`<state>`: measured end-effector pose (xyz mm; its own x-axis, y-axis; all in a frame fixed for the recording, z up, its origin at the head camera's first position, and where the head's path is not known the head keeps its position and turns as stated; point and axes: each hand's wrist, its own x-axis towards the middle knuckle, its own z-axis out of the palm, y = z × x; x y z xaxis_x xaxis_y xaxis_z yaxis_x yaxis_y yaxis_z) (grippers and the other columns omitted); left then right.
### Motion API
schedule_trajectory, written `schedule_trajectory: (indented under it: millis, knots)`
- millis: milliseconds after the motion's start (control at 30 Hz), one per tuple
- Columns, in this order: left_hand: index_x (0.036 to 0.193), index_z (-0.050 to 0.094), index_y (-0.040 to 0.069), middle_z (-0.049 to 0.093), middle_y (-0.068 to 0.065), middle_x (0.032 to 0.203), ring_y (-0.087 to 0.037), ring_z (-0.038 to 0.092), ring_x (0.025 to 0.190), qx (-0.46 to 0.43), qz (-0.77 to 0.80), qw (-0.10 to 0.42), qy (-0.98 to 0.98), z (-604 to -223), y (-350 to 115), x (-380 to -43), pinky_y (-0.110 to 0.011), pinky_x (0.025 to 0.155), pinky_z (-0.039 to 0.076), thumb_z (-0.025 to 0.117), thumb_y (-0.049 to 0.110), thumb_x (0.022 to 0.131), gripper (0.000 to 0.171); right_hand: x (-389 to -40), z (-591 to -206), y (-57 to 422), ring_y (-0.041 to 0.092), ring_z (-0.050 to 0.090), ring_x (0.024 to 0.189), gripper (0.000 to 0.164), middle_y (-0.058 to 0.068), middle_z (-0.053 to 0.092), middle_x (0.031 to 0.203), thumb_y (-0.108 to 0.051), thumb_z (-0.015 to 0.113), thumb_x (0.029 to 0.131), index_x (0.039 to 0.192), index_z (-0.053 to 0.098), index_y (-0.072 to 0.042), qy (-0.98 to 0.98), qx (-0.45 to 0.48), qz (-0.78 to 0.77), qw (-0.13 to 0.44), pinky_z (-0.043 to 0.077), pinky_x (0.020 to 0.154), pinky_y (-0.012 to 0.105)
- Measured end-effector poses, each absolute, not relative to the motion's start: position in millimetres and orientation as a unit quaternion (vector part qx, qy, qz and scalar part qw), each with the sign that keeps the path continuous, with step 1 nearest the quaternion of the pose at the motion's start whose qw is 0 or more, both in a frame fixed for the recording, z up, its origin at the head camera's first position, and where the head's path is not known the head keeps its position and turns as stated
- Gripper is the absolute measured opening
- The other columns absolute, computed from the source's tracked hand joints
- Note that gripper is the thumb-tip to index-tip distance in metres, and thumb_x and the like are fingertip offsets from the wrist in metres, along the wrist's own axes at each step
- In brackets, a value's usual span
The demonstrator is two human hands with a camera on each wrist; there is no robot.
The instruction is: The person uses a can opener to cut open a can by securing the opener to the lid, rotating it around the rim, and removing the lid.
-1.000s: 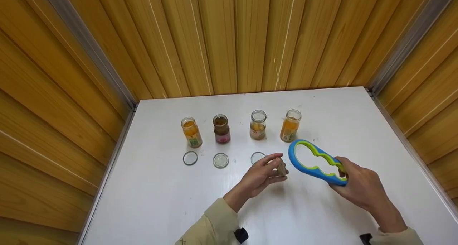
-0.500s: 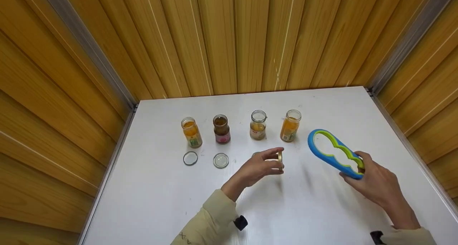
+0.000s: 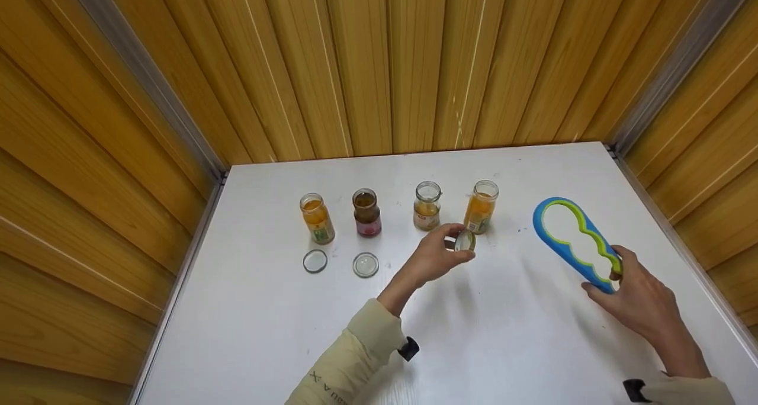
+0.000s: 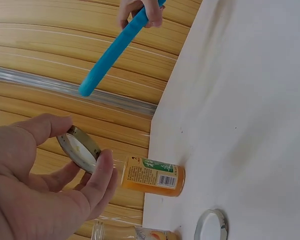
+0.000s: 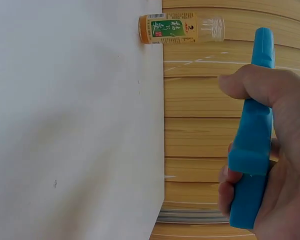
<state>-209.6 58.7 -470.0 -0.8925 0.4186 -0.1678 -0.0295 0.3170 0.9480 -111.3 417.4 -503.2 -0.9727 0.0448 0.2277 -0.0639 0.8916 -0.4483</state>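
My left hand (image 3: 432,257) pinches a round metal jar lid (image 3: 465,241) by its edge, raised above the table. In the left wrist view the lid (image 4: 84,145) is tilted between thumb and fingers. Just beyond it stands an open glass jar with orange contents (image 3: 478,212); its lower part is partly behind the lid and hand in the head view. My right hand (image 3: 645,301) grips one end of a blue and green jar opener (image 3: 567,255), held up at the right with its wide loop pointing away. From the right wrist, the opener (image 4: 110,60) shows edge-on.
Left of that jar, in a row, stand a pale-labelled jar (image 3: 427,208), a dark jar (image 3: 367,215) and another orange jar (image 3: 318,220), all lidless. Lids (image 3: 315,261) (image 3: 365,265) lie before the left two. Another lid (image 4: 211,226) shows in the left wrist view. Wood-pattern walls (image 3: 408,67) enclose the table.
My left hand has moved away from me toward the rightmost jar, and the lid has turned to show its flat face. My right hand has carried the jar opener to the right.
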Motion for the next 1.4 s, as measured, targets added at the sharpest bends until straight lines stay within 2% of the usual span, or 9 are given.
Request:
schedule_trajectory:
  millis: [200,367,500,767,933,1067,1233,1400]
  knots:
    - [0.142,0.059,0.014,0.056,0.0,0.134,-0.016,0.057,0.115,0.129,0.504,0.154,0.84,-471,72,-216,-0.028,0.09,0.053,0.084,0.022,0.089,0.059,-116,-507,430,0.031,0.057,0.072,0.09,0.025,0.06,0.091,-0.025,0.088,0.08,0.141,0.034,0.014,-0.966,-0.016,0.239,0.094,0.041,0.051,0.034]
    - [0.138,0.063,0.018,0.053,0.002,0.122,-0.015,0.055,0.11,0.114,0.465,0.139,0.867,-476,83,-217,-0.032,0.095,0.05,0.087,0.025,0.086,0.058,-117,-511,440,0.031,0.057,0.073,0.091,0.027,0.061,0.095,-0.033,0.085,0.085,0.142,0.033,0.015,-0.966,-0.044,0.241,0.083,0.039,0.052,0.034]
    - [0.136,0.065,0.017,0.054,0.004,0.118,-0.009,0.052,0.109,0.128,0.439,0.134,0.879,-477,94,-217,-0.029,0.1,0.048,0.087,0.027,0.085,0.056,-116,-511,445,0.031,0.057,0.073,0.092,0.027,0.061,0.096,-0.04,0.08,0.089,0.142,0.031,0.017,-0.963,-0.079,0.245,0.075,0.037,0.051,0.035]
    - [0.141,0.063,0.019,0.052,0.003,0.13,-0.009,0.048,0.118,0.167,0.37,0.107,0.908,-487,115,-217,-0.022,0.098,0.047,0.085,0.031,0.088,0.059,-122,-509,452,0.036,0.058,0.077,0.106,0.033,0.056,0.099,-0.054,0.072,0.093,0.144,0.02,0.023,-0.954,-0.14,0.264,0.015,0.042,0.052,0.035]
    - [0.142,0.063,0.02,0.05,0.0,0.142,-0.011,0.048,0.125,0.173,0.33,0.095,0.923,-500,123,-218,-0.023,0.102,0.046,0.084,0.034,0.089,0.059,-127,-515,456,0.031,0.06,0.073,0.111,0.03,0.054,0.097,-0.062,0.066,0.093,0.143,0.017,0.024,-0.941,-0.17,0.29,-0.033,0.047,0.054,0.036]
    - [0.141,0.063,0.02,0.049,-0.001,0.143,-0.012,0.049,0.124,0.163,0.325,0.093,0.927,-511,126,-222,-0.024,0.103,0.046,0.085,0.035,0.088,0.06,-131,-522,460,0.031,0.061,0.075,0.109,0.031,0.05,0.1,-0.063,0.065,0.094,0.142,0.018,0.023,-0.932,-0.181,0.308,-0.056,0.051,0.056,0.036]
    - [0.142,0.062,0.02,0.049,0.0,0.143,-0.012,0.049,0.125,0.155,0.317,0.092,0.931,-522,130,-226,-0.025,0.105,0.045,0.085,0.033,0.088,0.06,-136,-532,463,0.04,0.058,0.09,0.1,0.034,0.048,0.108,-0.053,0.068,0.095,0.14,0.02,0.023,-0.926,-0.185,0.32,-0.078,0.055,0.064,0.039]
    - [0.14,0.064,0.018,0.053,0.002,0.138,-0.012,0.052,0.12,0.17,0.287,0.079,0.939,-531,134,-230,-0.025,0.102,0.046,0.084,0.036,0.088,0.059,-143,-540,463,0.044,0.057,0.093,0.09,0.038,0.049,0.11,-0.041,0.071,0.095,0.136,0.028,0.026,-0.929,-0.18,0.318,-0.062,0.055,0.065,0.04]
